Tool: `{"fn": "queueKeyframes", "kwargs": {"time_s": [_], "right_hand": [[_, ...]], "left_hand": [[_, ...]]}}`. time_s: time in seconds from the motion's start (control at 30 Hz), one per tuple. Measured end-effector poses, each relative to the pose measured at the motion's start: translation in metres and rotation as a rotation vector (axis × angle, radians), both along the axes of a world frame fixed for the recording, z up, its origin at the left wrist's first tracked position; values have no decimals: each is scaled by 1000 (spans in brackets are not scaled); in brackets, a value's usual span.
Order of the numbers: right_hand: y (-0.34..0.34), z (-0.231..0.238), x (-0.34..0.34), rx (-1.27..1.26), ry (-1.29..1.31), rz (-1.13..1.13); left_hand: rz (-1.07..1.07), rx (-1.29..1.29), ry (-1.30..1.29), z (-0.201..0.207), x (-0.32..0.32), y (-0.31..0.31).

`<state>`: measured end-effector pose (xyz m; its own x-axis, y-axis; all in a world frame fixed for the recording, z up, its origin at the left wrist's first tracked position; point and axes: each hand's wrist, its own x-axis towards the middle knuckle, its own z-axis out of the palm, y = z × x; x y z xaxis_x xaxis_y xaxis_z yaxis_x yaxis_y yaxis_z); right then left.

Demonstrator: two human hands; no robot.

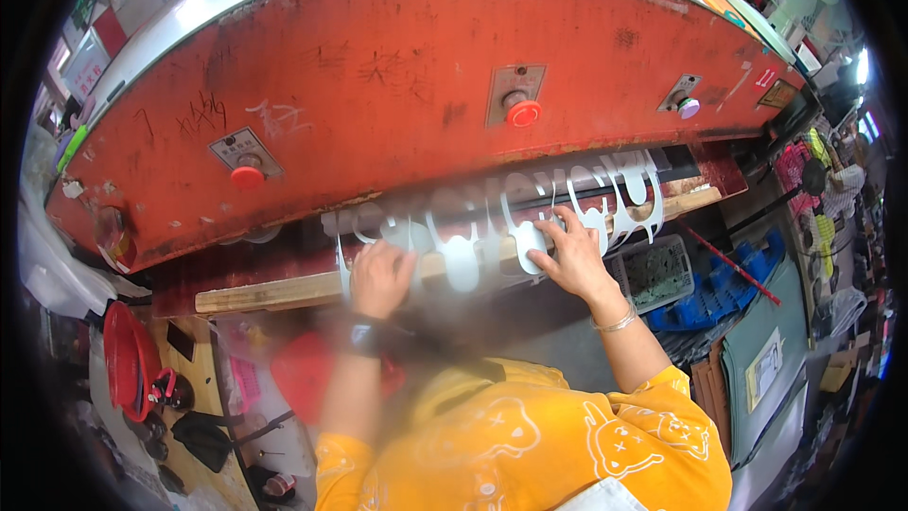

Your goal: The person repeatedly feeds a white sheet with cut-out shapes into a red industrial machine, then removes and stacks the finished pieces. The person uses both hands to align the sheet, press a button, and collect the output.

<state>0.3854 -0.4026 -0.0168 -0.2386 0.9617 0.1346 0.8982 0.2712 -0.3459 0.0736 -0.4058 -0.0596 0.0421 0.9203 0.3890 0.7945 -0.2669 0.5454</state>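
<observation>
A thin white plastic sheet (461, 263) with rounded cut-out shapes and hanging tabs lies along the opening beneath the orange-red machine front (378, 104). My left hand (381, 279) is at its left part, fingers curled at the edge; haze blurs this area. Toward the right end, my right hand (577, 257) grips the sheet, thumb and forefinger on one rounded tab and the other fingers bent above. Under the sheet and tabs runs a wooden bar (274, 294). The sheet's far side is hidden inside the machine.
Two red push buttons (523, 113) (248, 175) and a pale button (688, 108) sit on the machine front. Below right are a grey tray (654, 274) and a blue plastic crate (724, 289). A red basin (128, 360) stands at left, a red stool (312, 374) below.
</observation>
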Motion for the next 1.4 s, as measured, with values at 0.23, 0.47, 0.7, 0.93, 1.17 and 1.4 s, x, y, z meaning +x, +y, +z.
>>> {"fn": "queueKeyframes", "kwargs": {"time_s": [0.23,0.47,0.7,0.93,1.17,1.4], "right_hand": [[8,28,11,-313,-27,-7],[34,6,-92,88,141,42],[-12,-1,-131,10,32,-15],[-72,21,-47,-181,727,60],[-88,14,-20,83,203,-124],[-85,-1,-34,192,23,-194]], "left_hand": [[11,39,-2,-15,8,-23],[-138,-149,78,-9,11,-82],[-342,-352,-71,0,14,-137],[-483,-408,-164,-2,12,-194],[-520,-374,-212,-4,16,-213],[-515,-410,-207,8,16,-203]]}}
